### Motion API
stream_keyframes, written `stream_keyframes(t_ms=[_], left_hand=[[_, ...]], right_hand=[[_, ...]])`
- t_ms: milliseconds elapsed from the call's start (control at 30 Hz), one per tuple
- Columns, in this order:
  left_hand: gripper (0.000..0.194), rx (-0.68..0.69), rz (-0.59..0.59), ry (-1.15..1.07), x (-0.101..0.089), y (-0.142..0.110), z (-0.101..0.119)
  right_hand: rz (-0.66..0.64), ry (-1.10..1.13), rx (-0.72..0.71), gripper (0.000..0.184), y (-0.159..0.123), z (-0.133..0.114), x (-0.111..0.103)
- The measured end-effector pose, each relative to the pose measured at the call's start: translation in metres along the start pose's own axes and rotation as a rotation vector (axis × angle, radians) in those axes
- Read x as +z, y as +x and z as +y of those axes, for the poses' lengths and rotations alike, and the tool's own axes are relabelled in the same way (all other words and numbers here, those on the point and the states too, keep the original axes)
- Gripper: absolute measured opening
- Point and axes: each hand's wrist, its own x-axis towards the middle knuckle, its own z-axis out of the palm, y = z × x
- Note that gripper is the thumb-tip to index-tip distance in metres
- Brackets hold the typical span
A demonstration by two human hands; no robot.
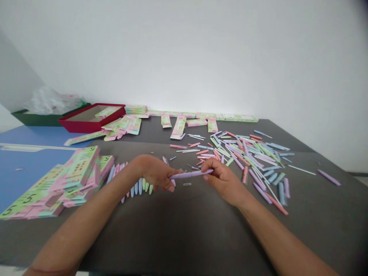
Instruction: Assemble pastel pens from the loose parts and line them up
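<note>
A lilac pen point(190, 174) is held level between both hands above the dark grey table point(184, 226). My left hand point(156, 172) pinches its left end, fingers closed. My right hand point(222, 179) grips its right end, fingers curled round it. Just behind my left hand lies a row of finished pastel pens point(138, 187) side by side. To the right of my right hand spreads a loose heap of pen parts point(253, 157) in pink, blue, green and lilac, with thin white refills among them.
Stacks of flat pink-and-green cartons point(66, 176) lie at the left. A red tray point(92, 117) and a green box point(43, 117) stand at the back left, with more cartons point(198, 117) along the wall. A lone lilac piece point(329, 177) lies far right.
</note>
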Motion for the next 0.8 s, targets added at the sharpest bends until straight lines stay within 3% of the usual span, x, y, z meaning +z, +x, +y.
stream_keyframes(t_ms=[133,267,433,567,667,733,800], left_hand=[[0.06,-0.003,0.018,0.037,-0.001,-0.001,0.001],[0.061,-0.008,0.009,0.048,-0.001,-0.002,0.003],[0.057,0.015,0.019,0.043,-0.001,-0.003,0.002],[0.062,-0.007,0.045,0.074,0.0,-0.005,0.001],[0.066,-0.022,0.054,0.093,0.0,-0.006,0.0],[0.067,-0.029,0.051,0.094,0.0,-0.006,0.001],[0.067,-0.026,0.045,0.086,0.0,-0.007,0.001]], right_hand=[[0.02,0.09,0.061,0.03,0.0,0.002,0.001],[-0.094,-0.012,0.177,0.033,0.001,0.003,-0.005],[0.05,-0.166,-0.024,0.01,0.0,-0.006,-0.007],[0.04,-0.197,-0.174,0.005,-0.003,-0.006,-0.004],[0.016,-0.118,-0.17,0.018,-0.004,-0.005,-0.001],[-0.005,-0.06,-0.104,0.028,-0.004,-0.005,0.001],[-0.053,-0.097,-0.022,0.027,-0.004,-0.006,0.002]])
